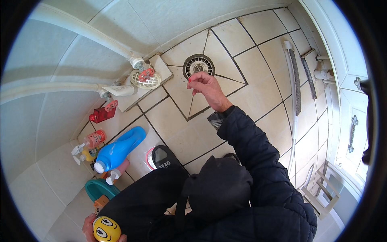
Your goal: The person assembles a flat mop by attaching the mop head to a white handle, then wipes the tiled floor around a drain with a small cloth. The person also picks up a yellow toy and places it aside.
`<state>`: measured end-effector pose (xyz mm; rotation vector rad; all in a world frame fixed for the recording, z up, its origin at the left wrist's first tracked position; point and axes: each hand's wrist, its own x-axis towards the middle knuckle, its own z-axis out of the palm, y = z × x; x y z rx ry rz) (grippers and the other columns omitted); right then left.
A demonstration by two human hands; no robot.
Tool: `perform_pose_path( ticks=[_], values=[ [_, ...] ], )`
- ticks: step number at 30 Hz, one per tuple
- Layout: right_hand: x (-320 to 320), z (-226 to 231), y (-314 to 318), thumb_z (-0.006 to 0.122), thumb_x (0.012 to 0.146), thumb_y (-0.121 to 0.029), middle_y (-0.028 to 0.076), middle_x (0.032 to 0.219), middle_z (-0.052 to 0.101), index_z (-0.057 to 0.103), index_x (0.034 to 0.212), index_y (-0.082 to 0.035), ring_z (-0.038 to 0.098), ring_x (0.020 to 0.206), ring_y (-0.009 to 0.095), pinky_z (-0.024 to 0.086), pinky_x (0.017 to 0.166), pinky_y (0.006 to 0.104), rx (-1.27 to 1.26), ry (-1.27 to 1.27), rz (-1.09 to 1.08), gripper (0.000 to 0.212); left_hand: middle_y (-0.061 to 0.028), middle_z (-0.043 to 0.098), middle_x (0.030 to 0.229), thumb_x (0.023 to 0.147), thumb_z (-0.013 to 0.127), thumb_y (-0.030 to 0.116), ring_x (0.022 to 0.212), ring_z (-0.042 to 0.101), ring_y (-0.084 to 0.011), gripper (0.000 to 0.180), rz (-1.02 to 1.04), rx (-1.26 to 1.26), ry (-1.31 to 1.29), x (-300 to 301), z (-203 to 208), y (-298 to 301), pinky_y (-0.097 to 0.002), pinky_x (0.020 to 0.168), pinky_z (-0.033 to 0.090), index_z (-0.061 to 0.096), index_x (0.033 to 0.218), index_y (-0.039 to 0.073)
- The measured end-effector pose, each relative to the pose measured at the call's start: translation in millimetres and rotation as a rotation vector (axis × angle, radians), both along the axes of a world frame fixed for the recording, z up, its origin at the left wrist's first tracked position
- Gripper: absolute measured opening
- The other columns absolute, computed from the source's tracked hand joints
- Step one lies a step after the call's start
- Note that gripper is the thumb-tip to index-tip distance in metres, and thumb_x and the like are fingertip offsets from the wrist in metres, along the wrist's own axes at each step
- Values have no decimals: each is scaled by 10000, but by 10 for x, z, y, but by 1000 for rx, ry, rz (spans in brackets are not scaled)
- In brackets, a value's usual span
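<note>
Low at the left edge, my left hand (pixel 88 228) is closed round a round yellow thing with a cartoon face (pixel 107 229); its full shape is hidden. My right hand (pixel 210 92) reaches forward over the tiled floor, thumb and forefinger pinched together. A tiny bright red thing (pixel 189 80) shows at these fingertips, too small to name. Just beyond the fingers lies a round floor drain (pixel 198 59) with a slotted metal grate, partly covered from view by the hand.
To the left stand a blue jug-like bottle (pixel 121 149), a pink pump bottle (pixel 95 139), a red bottle (pixel 103 115) and a teal basin (pixel 95 188). Pipes with red valve handles (pixel 146 74) run along the wall. A hose (pixel 293 88) lies right, near white cabinets (pixel 350 101).
</note>
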<state>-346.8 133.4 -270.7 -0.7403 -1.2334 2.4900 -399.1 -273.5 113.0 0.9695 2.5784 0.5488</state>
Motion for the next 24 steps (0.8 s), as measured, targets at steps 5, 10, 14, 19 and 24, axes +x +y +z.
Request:
perform_pose_path(
  ticks=[5,10,14,19,24],
  values=[
    [78,-9,-78,676,929,-85,25,949,672,653,1037,-53,646,887,112,515,702,272,50,-56,40,115,-261,507,1407,866,809,232,1209,567,-357,776,-21,-1,23,1,-1,-8,-421,1063,456,362,1466,23],
    [186,-26,-146,665,919,-81,15,953,670,648,1000,-61,634,849,97,503,669,262,114,-169,90,85,-256,512,1402,865,811,241,1217,564,-356,785,-6,38,15,-6,-24,-25,-421,1070,451,360,1469,23],
    [243,-92,-121,671,910,-90,7,924,662,644,991,-56,621,827,87,488,650,250,122,-245,47,91,-252,517,1396,860,816,244,1221,563,-356,787,-17,39,18,-13,-25,-33,-423,1076,447,366,1466,22],
    [184,-234,-108,670,932,-122,-10,887,647,644,994,-50,597,802,67,473,625,249,285,-404,43,98,-249,518,1396,856,818,237,1221,564,-356,786,-8,38,11,-13,-18,-35,-425,1077,446,370,1465,24],
    [105,-287,-34,709,903,-182,67,891,652,657,1081,-66,640,763,219,516,649,362,1037,-446,-53,219,-247,519,1396,851,822,231,1219,565,-353,790,1,24,-5,-16,-12,-32,-424,1077,446,370,1465,23]
  ],
)
